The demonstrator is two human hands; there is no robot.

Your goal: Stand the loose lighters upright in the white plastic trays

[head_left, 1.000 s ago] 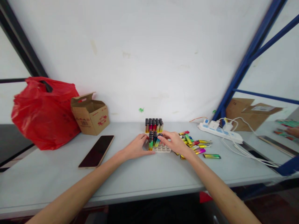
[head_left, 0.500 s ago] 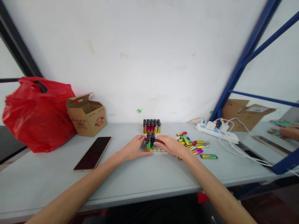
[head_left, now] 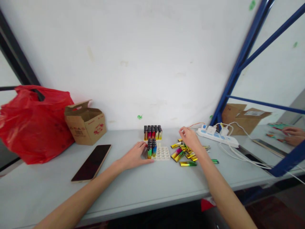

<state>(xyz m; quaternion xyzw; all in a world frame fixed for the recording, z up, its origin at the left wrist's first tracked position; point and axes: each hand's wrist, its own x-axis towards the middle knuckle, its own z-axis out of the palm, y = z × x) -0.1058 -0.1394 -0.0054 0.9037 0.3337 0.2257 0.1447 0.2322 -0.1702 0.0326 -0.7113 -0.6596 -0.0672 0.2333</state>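
Note:
A white tray with round holes (head_left: 163,153) lies on the table, and several upright lighters (head_left: 152,149) fill its left side. My left hand (head_left: 136,156) rests at the tray's left edge, thumb and fingers spread around its near corner. Over the back of a loose pile of shiny lighters (head_left: 183,150) is my right hand (head_left: 189,136), its fingers curled together; anything between them is too small to make out. Behind the tray stands a block of upright lighters (head_left: 152,133) in rows.
A dark phone (head_left: 91,163) lies on the left, before an open carton (head_left: 85,124) and a red bag (head_left: 38,124). At the right are a power strip (head_left: 218,137), cables, a blue frame and another person's hands (head_left: 294,135).
My right hand has left the tray and moved right, to the back of the pile. Some loose lighters have shifted towards the tray. The view has turned slightly.

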